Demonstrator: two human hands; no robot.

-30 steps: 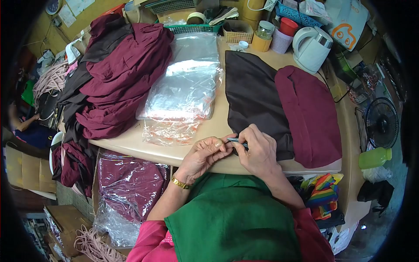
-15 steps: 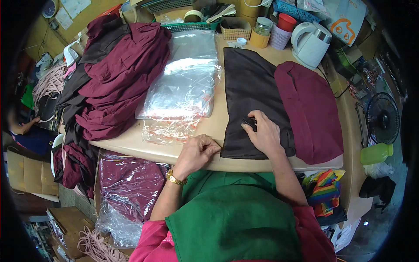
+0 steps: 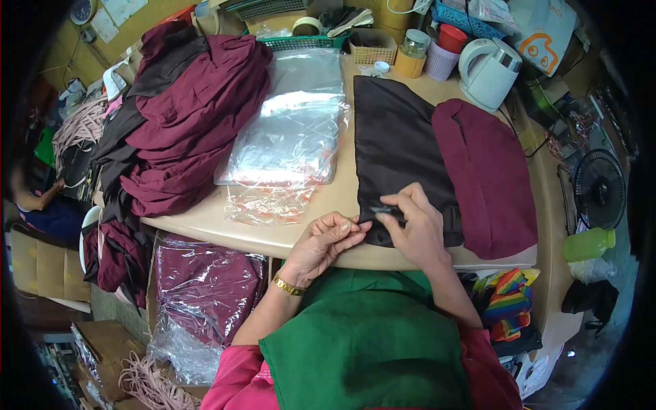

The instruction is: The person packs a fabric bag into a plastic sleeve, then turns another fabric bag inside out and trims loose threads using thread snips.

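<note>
A black cloth panel [image 3: 393, 143] lies flat on the table with a folded maroon cloth part [image 3: 488, 181] along its right side. At the panel's near left corner, my left hand [image 3: 328, 242] pinches the cloth edge between thumb and fingers. My right hand [image 3: 417, 222] is closed around small dark thread snips [image 3: 383, 210], which are blurred. Their tip points left, just above the cloth and close to my left fingertips. Most of the snips' handle is hidden by my fingers.
Clear plastic bags [image 3: 287, 130] lie left of the black cloth, beside a heap of maroon and black garments [image 3: 198, 116]. A white kettle [image 3: 488, 72], a lilac cup [image 3: 441, 63] and baskets line the back. Below the table sits a plastic-wrapped maroon bundle [image 3: 205, 287]. Another person's arm [image 3: 44, 198] shows far left.
My left hand has moved right onto the cloth's corner and pinches it. My right hand has turned and come slightly down, bringing the snips toward the left fingertips.
</note>
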